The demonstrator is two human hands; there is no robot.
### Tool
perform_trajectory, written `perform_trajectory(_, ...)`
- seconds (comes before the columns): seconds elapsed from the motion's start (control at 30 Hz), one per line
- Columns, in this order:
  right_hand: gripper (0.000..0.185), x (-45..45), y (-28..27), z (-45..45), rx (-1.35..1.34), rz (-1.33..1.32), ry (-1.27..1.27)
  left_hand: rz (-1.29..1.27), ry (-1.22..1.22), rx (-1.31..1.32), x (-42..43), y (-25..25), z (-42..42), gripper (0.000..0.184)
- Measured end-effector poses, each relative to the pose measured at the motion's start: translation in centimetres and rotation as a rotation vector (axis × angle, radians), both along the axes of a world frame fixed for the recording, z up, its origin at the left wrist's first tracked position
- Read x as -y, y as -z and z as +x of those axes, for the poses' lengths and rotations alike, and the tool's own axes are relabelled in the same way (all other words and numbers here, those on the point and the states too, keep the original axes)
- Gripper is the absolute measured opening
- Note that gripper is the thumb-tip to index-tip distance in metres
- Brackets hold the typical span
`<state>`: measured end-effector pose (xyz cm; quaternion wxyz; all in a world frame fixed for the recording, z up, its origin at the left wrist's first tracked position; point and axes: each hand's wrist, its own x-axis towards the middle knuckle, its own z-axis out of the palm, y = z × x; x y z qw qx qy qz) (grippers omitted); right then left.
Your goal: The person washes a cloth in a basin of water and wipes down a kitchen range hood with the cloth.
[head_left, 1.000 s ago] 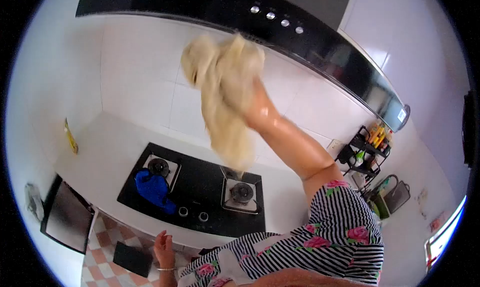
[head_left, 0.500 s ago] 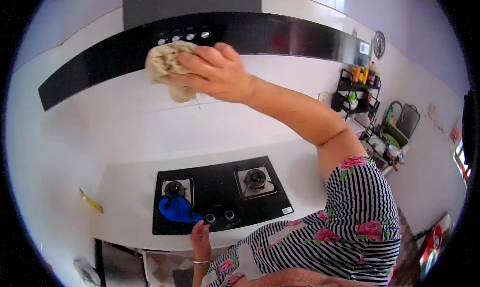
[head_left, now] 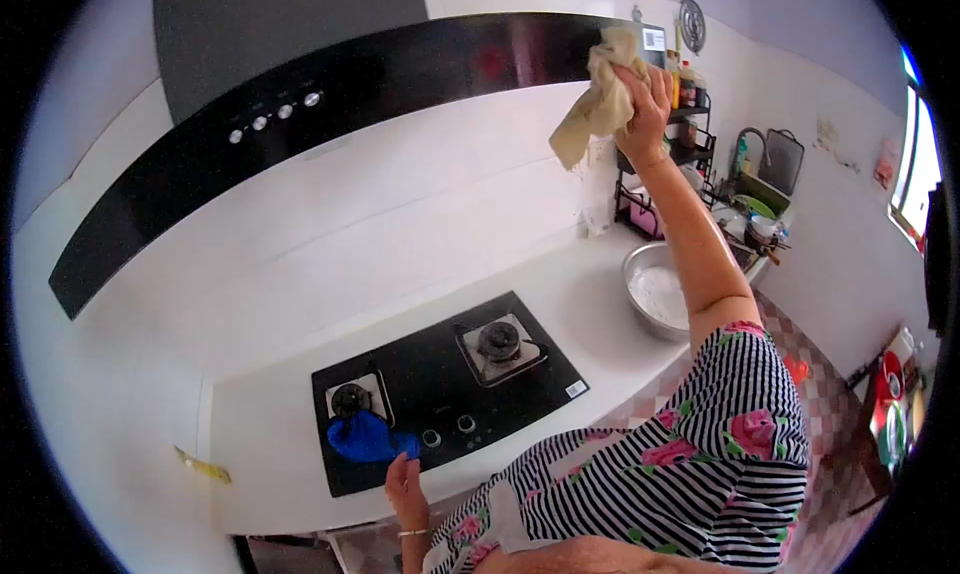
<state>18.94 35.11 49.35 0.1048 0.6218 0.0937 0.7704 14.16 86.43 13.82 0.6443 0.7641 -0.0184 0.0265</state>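
Observation:
My right hand (head_left: pixel 648 112) is raised high at the right end of the range hood. Its fingers are closed around a crumpled beige cloth (head_left: pixel 600 99), pressed against the hood's black front panel (head_left: pixel 440 62), with a loose corner hanging down to the left. Low down, at the front edge of the black gas cooktop (head_left: pixel 455 394), is my left hand (head_left: pixel 405 489). Its fingers are close together at the tapered end of a blue cloth (head_left: pixel 365 438), seemingly pinching it. That blue cloth lies over the front of the left burner (head_left: pixel 350 401).
A metal basin (head_left: pixel 658 289) with whitish, foamy-looking contents stands on the white counter (head_left: pixel 585 314), right of the cooktop. Behind it, a black rack (head_left: pixel 690 154) holds bottles. Dishes (head_left: pixel 762 229) are piled farther along. A yellow strip (head_left: pixel 203 466) is at the left wall.
My right hand has carried the beige cloth from below the hood's knobs to its right end. The view has turned right, bringing the basin into sight. My left hand remains by the blue cloth.

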Motion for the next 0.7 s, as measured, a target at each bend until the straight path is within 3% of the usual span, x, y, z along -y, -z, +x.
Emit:
perform_trajectory(0.17, 0.042, 8.5, 3.9, 1.5, 0.236, 0.396, -0.031, -0.036, 0.013, 0.044, 0.5, 0.3, 0.8, 0.026)
perform_trajectory(0.2, 0.035, 10.4, 5.5, 3.4, 0.273, 0.594, -0.467, 0.023, 0.02, 0.024, 0.7, -0.1, 0.7, 0.027)
perform_trajectory(0.3, 0.039, 10.6, 7.6, 5.6, -0.175, 0.707, -0.218, 0.012, 0.037, 0.032, 0.7, 2.0, 2.5, 0.027)
perform_trajectory(0.37, 0.037, 6.3, 6.2, 5.4, -0.475, 0.827, -0.407, -0.024, 0.035, 0.022, 1.1, 0.7, 1.8, 0.027)
perform_trajectory(0.5, 0.036, 2.8, 3.3, 7.8, -0.554, 0.823, -0.561, -0.002, 0.021, -0.014, 1.2, 1.6, 1.2, 0.029)
perform_trajectory(0.7, 0.034, -1.4, 1.2, 11.4, -0.554, 0.757, -0.583, -0.017, -0.008, -0.046, 2.2, 3.3, 0.2, 0.031)
